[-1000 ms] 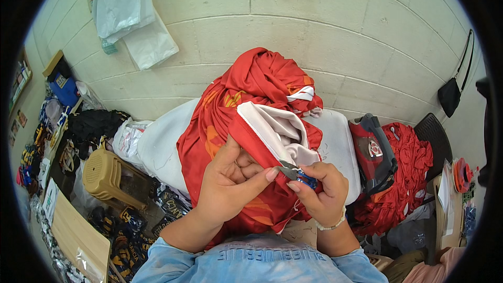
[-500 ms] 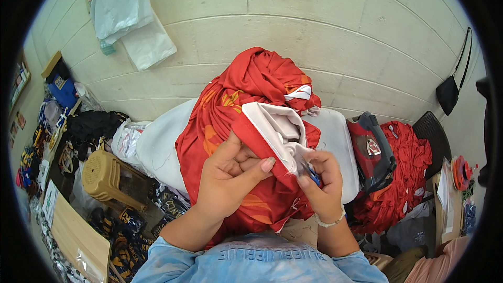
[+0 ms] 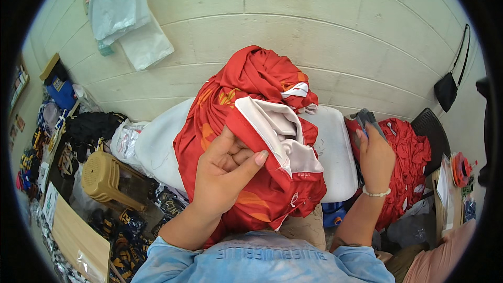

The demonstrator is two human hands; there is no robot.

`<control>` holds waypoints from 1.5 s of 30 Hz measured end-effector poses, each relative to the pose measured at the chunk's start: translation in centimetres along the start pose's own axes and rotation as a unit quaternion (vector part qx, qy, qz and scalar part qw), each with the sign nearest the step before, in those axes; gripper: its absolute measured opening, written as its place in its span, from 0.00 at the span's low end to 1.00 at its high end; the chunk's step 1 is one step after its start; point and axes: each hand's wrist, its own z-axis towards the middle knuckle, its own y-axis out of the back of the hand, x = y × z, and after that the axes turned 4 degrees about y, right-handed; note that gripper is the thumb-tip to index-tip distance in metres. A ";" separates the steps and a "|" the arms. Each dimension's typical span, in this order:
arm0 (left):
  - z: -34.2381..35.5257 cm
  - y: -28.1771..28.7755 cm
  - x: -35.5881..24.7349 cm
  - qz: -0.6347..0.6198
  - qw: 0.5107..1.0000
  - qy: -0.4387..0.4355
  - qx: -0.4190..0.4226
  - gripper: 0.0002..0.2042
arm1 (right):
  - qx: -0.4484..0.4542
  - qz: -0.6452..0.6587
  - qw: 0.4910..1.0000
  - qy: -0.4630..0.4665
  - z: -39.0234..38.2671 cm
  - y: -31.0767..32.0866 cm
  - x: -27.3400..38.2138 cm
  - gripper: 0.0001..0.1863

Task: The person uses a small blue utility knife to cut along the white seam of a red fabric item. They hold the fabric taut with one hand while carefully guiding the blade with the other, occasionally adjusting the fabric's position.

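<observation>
A red garment (image 3: pixel 252 199) with orange print lies heaped on a white padded board in front of me. My left hand (image 3: pixel 228 165) pinches its folded red edge between thumb and fingers, where the white lining (image 3: pixel 272 118) turns outward. Off to the right, my right hand (image 3: pixel 377 160) is closed, back upward, above the grey-and-red rigid object beside the board. A bit of blue at its fingertips belongs to small snips (image 3: pixel 365 130), mostly hidden by the hand. A pale bead bracelet circles that wrist.
The white padded board (image 3: pixel 335 152) runs under the garment against a block wall. More red cloth (image 3: pixel 406 173) is piled at right, by a black chair back (image 3: pixel 432 136). At left stand a tan plastic stool (image 3: pixel 99 175) and dark clothes. A person's pink sleeve (image 3: pixel 445 259) shows lower right.
My right hand has moved from the garment's edge out to the right, taking the blue snips with it. My left hand keeps its pinch on the garment, almost in place.
</observation>
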 end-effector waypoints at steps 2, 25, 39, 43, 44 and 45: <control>0.3 0.0 0.0 0.013 1.000 -0.007 0.007 0.29 | 0.013 0.227 0.968 -0.108 -1.3 -0.6 1.7 0.19; -1.0 -0.8 -0.3 -0.026 0.999 0.027 0.006 0.32 | -0.052 0.412 0.908 0.056 -3.2 -1.5 10.7 0.19; -1.0 -0.8 -0.1 -0.030 0.999 0.020 0.018 0.32 | -0.048 0.431 0.899 0.060 -2.2 -2.1 10.9 0.15; -0.9 -0.6 -0.1 -0.026 0.999 0.023 0.019 0.32 | -0.044 0.423 0.903 0.054 -2.1 -2.1 10.9 0.15; -0.9 -0.6 -0.1 -0.025 0.999 0.025 0.018 0.31 | -0.045 0.424 0.903 0.054 -2.0 -2.1 10.9 0.15; -0.9 -0.5 0.0 -0.023 0.999 0.028 0.017 0.31 | -0.046 0.426 0.902 0.053 -1.9 -2.1 11.0 0.15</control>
